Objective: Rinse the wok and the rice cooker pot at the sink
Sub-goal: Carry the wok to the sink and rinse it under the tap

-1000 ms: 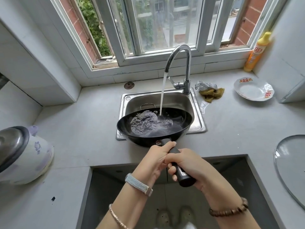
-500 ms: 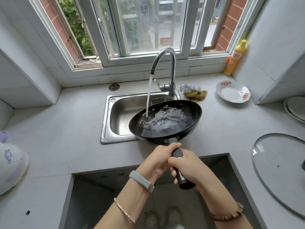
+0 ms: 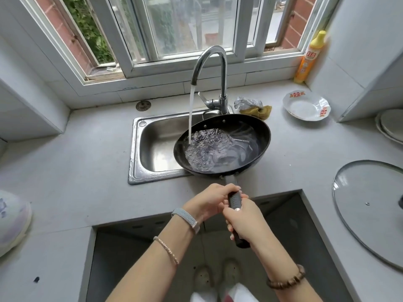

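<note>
Over the three o'clock side of the rectangular steel sink (image 3: 133, 149), the round black metal wok (image 3: 259, 131) fills under running water (image 3: 191, 114), its rinse seemingly midway. Left grip (image 3: 209, 201) and right grip (image 3: 246, 221) both clamp its handle (image 3: 235, 200); the rice cooker pot, unseen, looks not yet rinsed.

The sink (image 3: 139, 149) sat in the tabletop (image 3: 76, 160) below the window (image 3: 174, 29), with the faucet (image 3: 222, 68) behind it. The wok (image 3: 259, 136) was over the sink's right part, its handle toward the person, the left hand (image 3: 209, 199) gripping ahead of the right hand (image 3: 246, 219). Right of the faucet lay a cloth (image 3: 259, 110), then a plate (image 3: 305, 107), with a bottle (image 3: 309, 57) behind. A lid (image 3: 366, 205) lay far right and a cooker (image 3: 11, 219) far left.
</note>
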The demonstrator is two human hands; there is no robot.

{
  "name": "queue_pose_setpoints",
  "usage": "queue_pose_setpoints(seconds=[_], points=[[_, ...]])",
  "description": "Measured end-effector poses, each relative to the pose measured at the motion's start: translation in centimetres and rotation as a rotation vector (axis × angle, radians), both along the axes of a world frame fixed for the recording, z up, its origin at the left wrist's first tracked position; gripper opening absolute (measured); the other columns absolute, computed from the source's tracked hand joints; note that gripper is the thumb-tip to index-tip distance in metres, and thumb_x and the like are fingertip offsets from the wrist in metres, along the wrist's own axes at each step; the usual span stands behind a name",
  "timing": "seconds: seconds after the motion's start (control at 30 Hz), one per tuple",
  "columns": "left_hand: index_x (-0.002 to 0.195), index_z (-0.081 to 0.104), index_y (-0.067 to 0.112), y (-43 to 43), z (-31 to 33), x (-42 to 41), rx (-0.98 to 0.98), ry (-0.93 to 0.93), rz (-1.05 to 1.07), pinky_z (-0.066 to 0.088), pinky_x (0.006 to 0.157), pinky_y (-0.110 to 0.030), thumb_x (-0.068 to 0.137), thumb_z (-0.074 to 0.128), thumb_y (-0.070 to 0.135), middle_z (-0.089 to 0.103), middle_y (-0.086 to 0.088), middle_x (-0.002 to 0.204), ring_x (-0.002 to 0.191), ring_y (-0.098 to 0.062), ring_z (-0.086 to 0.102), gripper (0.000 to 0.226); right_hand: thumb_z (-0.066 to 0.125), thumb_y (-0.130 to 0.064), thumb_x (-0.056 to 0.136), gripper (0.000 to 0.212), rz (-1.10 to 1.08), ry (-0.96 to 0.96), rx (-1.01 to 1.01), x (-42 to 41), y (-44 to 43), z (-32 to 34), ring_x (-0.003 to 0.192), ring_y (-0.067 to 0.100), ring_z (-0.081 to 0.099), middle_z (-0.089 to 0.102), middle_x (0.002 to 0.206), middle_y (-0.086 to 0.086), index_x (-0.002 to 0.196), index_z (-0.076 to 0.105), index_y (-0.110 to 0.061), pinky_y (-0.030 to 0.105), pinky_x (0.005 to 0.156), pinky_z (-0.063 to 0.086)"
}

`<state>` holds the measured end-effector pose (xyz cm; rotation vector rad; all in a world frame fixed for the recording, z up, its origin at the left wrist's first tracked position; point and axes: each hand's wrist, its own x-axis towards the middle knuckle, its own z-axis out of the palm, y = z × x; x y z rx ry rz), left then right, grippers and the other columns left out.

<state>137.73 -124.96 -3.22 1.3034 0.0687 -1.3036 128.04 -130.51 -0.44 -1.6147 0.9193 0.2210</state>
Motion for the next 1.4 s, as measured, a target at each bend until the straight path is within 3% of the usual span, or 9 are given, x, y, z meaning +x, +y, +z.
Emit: queue_pose_setpoints(seconds=[0.17,0.33,0.53,0.73,0.87,1.03,1.17,1.3,1.4], points=[[0.073,0.062,0.008,0.0,-1.0,-0.8,0.101,-0.193,-0.081,0.049,0.063,-0.021,0.088,0.068,0.023,0.071,0.002,0.068,0.061,-0.009,0.064,0.022,0.049,-0.006,0.082,0.014,-0.040,0.001,-0.008,-0.6,1.3,-0.7,0.037,0.019,0.050,0.056,0.055,0.010,0.095,0.047,-0.004,0.028,0.042,0.047],[0.070,0.054,0.009,0.1,-2.3,-1.6,0.066,-0.196,-0.064,0.052,0.083,-0.039,0.091,0.062,0.012,0.069,-0.004,0.071,0.086,-0.029,0.065,0.022,0.047,-0.005,0.079,0.012,-0.056,0.008,0.003,-1.2,1.6,-1.7,0.034,0.018,0.048,0.055,0.054,0.010,0.091,0.047,-0.002,0.025,0.039,0.043],[0.066,0.062,0.007,0.9,-4.0,-2.6,0.107,-0.218,-0.222,0.048,0.100,-0.047,0.093,0.055,0.008,0.070,-0.008,0.078,0.087,-0.028,0.062,0.028,0.046,-0.003,0.083,0.011,-0.067,0.047,0.063,-2.7,2.5,-4.0,0.039,0.018,0.049,0.054,0.058,0.012,0.094,0.045,-0.004,0.029,0.042,0.048],[0.071,0.056,0.007,1.6,-5.0,-2.7,0.110,-0.214,-0.255,0.048,0.100,-0.048,0.094,0.054,0.008,0.069,-0.014,0.085,0.092,-0.029,0.063,0.024,0.046,-0.001,0.083,0.018,-0.063,0.032,0.096,-3.4,3.1,-5.6,0.039,0.017,0.050,0.053,0.056,0.010,0.100,0.044,-0.008,0.029,0.042,0.048],[0.093,0.047,0.001,2.7,-5.4,-2.6,0.124,-0.283,-0.290,0.052,0.096,-0.042,0.092,0.057,0.017,0.073,-0.013,0.088,0.085,-0.022,0.068,0.018,0.047,0.001,0.082,0.026,-0.041,-0.036,0.171,-3.2,4.1,-5.3,0.043,0.021,0.054,0.054,0.056,0.011,0.103,0.051,-0.013,0.033,0.046,0.053],[0.069,0.057,0.010,3.1,-5.1,-2.3,0.081,-0.356,-0.228,0.054,0.074,-0.024,0.097,0.050,0.009,0.072,-0.005,0.071,0.072,-0.017,0.068,0.029,0.046,0.009,0.081,0.026,-0.153,-0.117,0.339,-1.9,4.7,-4.4,0.042,0.019,0.051,0.050,0.052,0.008,0.099,0.056,-0.005,0.029,0.045,0.048],[0.080,0.054,0.001,3.6,-4.7,-2.1,0.077,-0.383,-0.212,0.053,0.067,-0.022,0.098,0.050,0.013,0.072,-0.004,0.066,0.066,-0.015,0.069,0.021,0.042,0.007,0.083,0.019,-0.211,-0.174,0.334,-1.5,5.8,-3.7,0.040,0.016,0.041,0.044,0.049,0.003,0.084,0.052,-0.009,0.025,0.041,0.040],[0.089,0.056,-0.008,4.4,-4.5,-2.6,0.091,-0.417,-0.228,0.054,0.070,-0.023,0.098,0.051,0.018,0.073,-0.007,0.071,0.065,-0.014,0.068,0.027,0.040,0.006,0.085,0.022,-0.227,-0.204,0.370,-2.2,6.5,-3.8,0.039,0.016,0.037,0.042,0.049,0.002,0.096,0.050,-0.010,0.025,0.041,0.037],[0.102,0.050,-0.021,5.3,-4.6,-2.7,0.150,-0.441,-0.188,0.056,0.081,-0.036,0.095,0.054,0.026,0.074,-0.006,0.074,0.071,-0.017,0.070,0.048,0.038,0.007,0.083,0.028,-0.199,-0.193,0.401,-2.3,6.8,-4.3,0.039,0.016,0.035,0.040,0.050,0.002,0.103,0.049,-0.010,0.025,0.040,0.036]])
